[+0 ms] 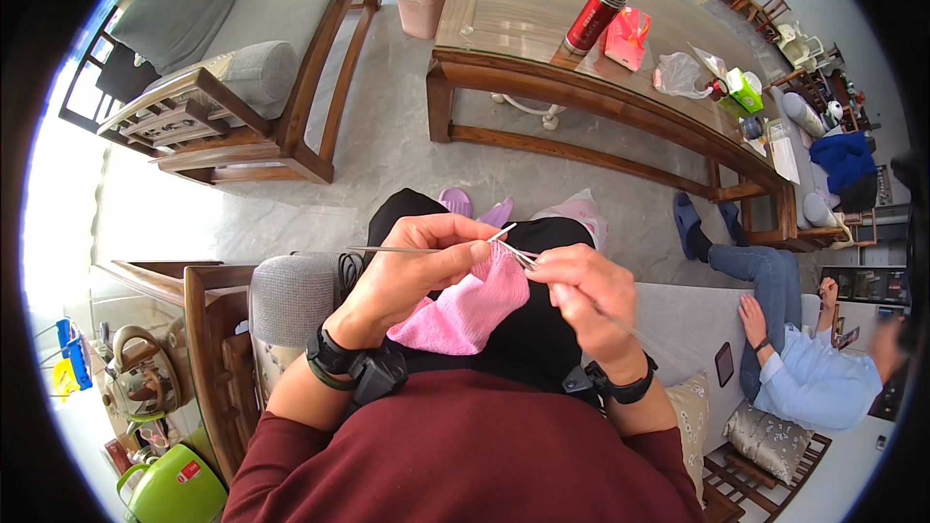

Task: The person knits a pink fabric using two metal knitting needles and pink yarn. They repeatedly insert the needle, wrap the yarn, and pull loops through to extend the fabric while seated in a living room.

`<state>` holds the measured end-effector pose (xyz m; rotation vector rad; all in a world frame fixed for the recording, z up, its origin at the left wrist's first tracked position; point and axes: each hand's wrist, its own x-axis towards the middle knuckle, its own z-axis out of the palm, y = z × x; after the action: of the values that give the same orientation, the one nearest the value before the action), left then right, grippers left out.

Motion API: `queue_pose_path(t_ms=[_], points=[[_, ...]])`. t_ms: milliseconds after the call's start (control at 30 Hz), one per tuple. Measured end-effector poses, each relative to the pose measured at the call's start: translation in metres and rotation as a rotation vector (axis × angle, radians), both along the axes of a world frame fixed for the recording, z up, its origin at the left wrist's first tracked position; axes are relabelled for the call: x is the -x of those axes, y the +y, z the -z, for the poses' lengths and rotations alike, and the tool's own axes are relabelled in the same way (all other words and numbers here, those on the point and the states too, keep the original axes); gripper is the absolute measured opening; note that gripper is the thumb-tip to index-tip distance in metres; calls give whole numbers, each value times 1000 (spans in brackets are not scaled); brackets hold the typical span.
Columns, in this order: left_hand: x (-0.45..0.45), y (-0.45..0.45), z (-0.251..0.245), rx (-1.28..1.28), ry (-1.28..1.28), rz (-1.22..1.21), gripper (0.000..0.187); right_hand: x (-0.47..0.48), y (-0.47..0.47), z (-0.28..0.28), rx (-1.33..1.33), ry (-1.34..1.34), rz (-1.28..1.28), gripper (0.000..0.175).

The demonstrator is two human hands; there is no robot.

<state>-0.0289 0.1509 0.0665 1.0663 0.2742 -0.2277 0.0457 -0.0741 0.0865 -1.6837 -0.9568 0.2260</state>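
Observation:
A piece of pink knitting (465, 309) hangs over my lap from thin metal knitting needles. My left hand (421, 261) grips its upper edge and a needle, with thumb and forefinger close to the stitches. One needle (392, 249) sticks out past the left side of that hand. My right hand (590, 290) pinches another metal needle (517, 254), whose tip crosses a needle by my left fingertips. Pink yarn runs by the right fingers. The stitches between the hands are too small to tell apart.
Ahead stands a glass-topped wooden table (508, 22) with a red tumbler (596, 18) and a red tissue pack (628, 38). A person (806, 378) sits at the right on the grey sofa (676, 312). A kettle (142, 381) is at the left; a plastic bag (581, 214) lies beyond my knees.

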Motion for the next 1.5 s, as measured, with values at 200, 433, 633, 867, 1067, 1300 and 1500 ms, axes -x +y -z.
queue_pose_path(t_ms=[200,433,633,867,1067,1300,1500], points=[[-3,-7,6,60,39,-114,13,9,21,23,-35,-485,67,30],[-5,-9,8,-80,49,-104,7,-3,15,23,-8,-384,13,32],[-6,-18,12,-22,29,-51,7,-28,-26,7,-824,828,-200,35],[-5,-21,12,15,9,-20,9,-27,-8,19,261,-576,66,27],[-5,-20,14,-15,-16,-21,10,-21,-10,12,297,-544,80,58],[-3,-30,18,-179,-134,68,12,-21,8,25,274,-382,29,64],[-2,-36,24,-209,-141,-9,10,-16,3,22,172,-458,134,61]])
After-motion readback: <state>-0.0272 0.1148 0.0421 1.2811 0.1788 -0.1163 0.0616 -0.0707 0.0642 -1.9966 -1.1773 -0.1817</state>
